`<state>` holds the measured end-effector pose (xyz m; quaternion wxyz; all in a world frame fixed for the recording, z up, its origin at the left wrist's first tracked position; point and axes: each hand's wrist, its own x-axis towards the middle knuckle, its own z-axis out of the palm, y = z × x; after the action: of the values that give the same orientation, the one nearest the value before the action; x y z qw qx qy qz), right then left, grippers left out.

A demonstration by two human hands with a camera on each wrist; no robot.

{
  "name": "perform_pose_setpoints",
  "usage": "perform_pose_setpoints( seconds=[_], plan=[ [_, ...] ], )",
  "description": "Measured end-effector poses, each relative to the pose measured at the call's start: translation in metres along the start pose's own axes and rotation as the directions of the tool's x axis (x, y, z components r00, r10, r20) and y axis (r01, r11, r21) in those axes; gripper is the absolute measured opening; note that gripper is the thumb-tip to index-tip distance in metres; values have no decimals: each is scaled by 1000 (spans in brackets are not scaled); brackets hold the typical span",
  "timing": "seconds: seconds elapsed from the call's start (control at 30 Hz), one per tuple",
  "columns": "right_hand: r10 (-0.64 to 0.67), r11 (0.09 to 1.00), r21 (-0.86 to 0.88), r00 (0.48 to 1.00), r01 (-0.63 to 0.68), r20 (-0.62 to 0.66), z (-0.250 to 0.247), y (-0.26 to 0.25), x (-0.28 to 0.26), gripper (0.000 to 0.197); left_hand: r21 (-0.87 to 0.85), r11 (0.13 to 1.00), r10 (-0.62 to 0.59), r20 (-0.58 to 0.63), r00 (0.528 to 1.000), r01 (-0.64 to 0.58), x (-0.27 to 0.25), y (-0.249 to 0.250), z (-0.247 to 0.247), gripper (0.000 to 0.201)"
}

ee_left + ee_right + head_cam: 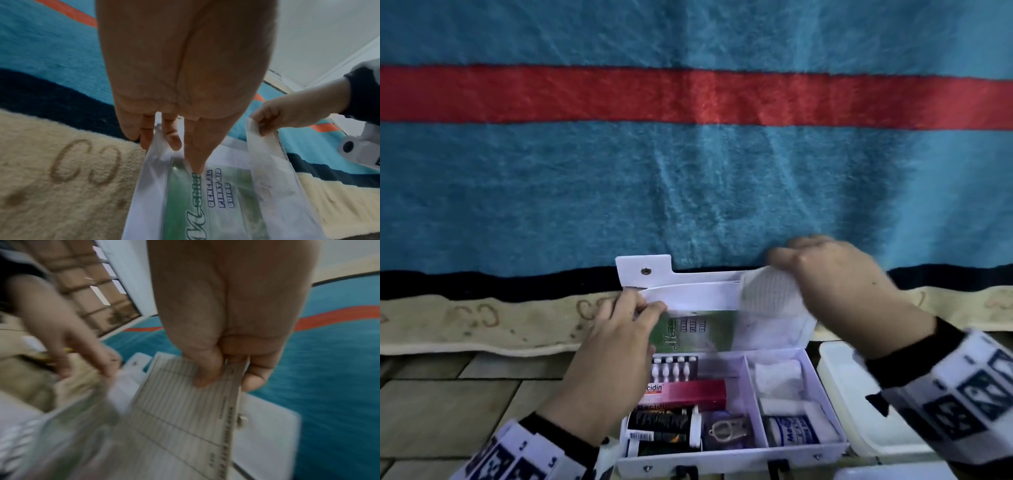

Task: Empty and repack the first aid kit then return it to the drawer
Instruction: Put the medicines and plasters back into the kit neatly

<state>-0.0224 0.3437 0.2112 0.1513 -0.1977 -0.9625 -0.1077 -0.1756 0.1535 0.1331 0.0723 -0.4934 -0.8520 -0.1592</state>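
Blue blanket [619, 178] behind, both hands – left [616, 346], right [839, 284] – above open kit [736, 448]

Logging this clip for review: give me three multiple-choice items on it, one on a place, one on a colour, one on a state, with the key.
1. Where does the first aid kit stand?
A. on the tiled floor by the blanket's edge
B. inside a drawer
C. on a shelf

2. What colour is the stripe across the blue blanket?
A. yellow
B. red
C. white

3. What is the right hand doing?
A. resting flat on the floor
B. pinching a gridded paper sheet
C. holding scissors

Key: 1 A, floor tiles show beside the kit; 2 B, the red stripe runs across it; 3 B, in the wrist view thumb and fingers pinch the gridded sheet, while the left hand pinches the lid pocket over the first aid guide.
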Motion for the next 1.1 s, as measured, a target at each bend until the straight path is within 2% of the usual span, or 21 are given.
perform_pose_setpoints(
  seconds=[0.07, 0.1, 0.13, 0.17, 0.23, 0.3, 0.33, 0.4, 0.47, 0.53, 0.6, 0.73, 0.77, 0.87, 1.0, 1.1],
  plan=[
    [-64, 997, -43, 993, 69, 96, 1, -23, 4, 46, -3, 1000, 1, 3, 1000, -1, 0, 0, -1, 56],
    [-108, 992, -55, 992, 111, 68, 6, -31, 7, 42, -2, 1000, 0, 5, 1000, 0, 0, 0, -2, 56],
    [-129, 991, -20, 987, 132, 96, 14, -35, 11, 38, -2, 1000, -1, 9, 1000, 1, -1, 0, -2, 56],
    [-103, 994, 55, 988, 97, 116, 17, -36, 13, 32, -1, 1000, 1, 12, 1000, -1, -1, 0, -3, 56],
    [61, 952, 291, 990, -97, 130, 23, -26, 13, 24, -5, 1000, 4, 16, 1000, -4, -1, -1, -4, 57],
    [215, 838, 493, 972, -233, 95, 31, -16, 6, 21, -7, 1000, 7, 22, 1000, -7, -2, -2, -5, 60],
    [265, 811, 525, 962, -258, 63, 36, -13, 3, 16, -1, 1000, 10, 26, 1000, -10, -3, -3, -4, 62],
    [328, 776, 555, 943, -300, 50, 45, -8, -3, 33, 7, 1000, 10, 31, 999, -10, -2, -3, -3, 65],
    [281, 830, 496, 959, -254, 21, 47, -7, -6, 33, 14, 1000, 2, 32, 999, -2, -2, -2, -1, 67],
    [163, 921, 363, 986, -145, -20, 43, -6, -4, 29, 13, 1000, -16, 40, 999, 15, -1, 0, -1, 67],
    [44, 974, 223, 999, -41, -10, 33, -7, -1, 30, 11, 1000, -21, 35, 999, 21, -1, 2, -1, 65],
    [-121, 992, 22, 991, 122, -56, 20, -16, 9, 48, 24, 1000, -18, 42, 999, 17, -1, 2, -3, 64],
    [-145, 989, -4, 989, 145, -8, 16, -19, 13, 48, 24, 1000, -19, 44, 999, 18, -1, 2, -3, 64],
    [-154, 987, -14, 976, 158, 157, 9, -24, 18, 37, 20, 1000, -13, 50, 999, 12, -1, 0, -3, 65],
    [-133, 978, -126, 962, 166, 237, 16, -34, 16, 21, 2, 1000, -6, 37, 999, 6, 0, -1, -3, 67],
    [-102, 983, -122, 966, 134, 236, 18, -32, 22, 14, -4, 1000, -3, 36, 999, 3, -2, -2, -2, 68]
  ],
)
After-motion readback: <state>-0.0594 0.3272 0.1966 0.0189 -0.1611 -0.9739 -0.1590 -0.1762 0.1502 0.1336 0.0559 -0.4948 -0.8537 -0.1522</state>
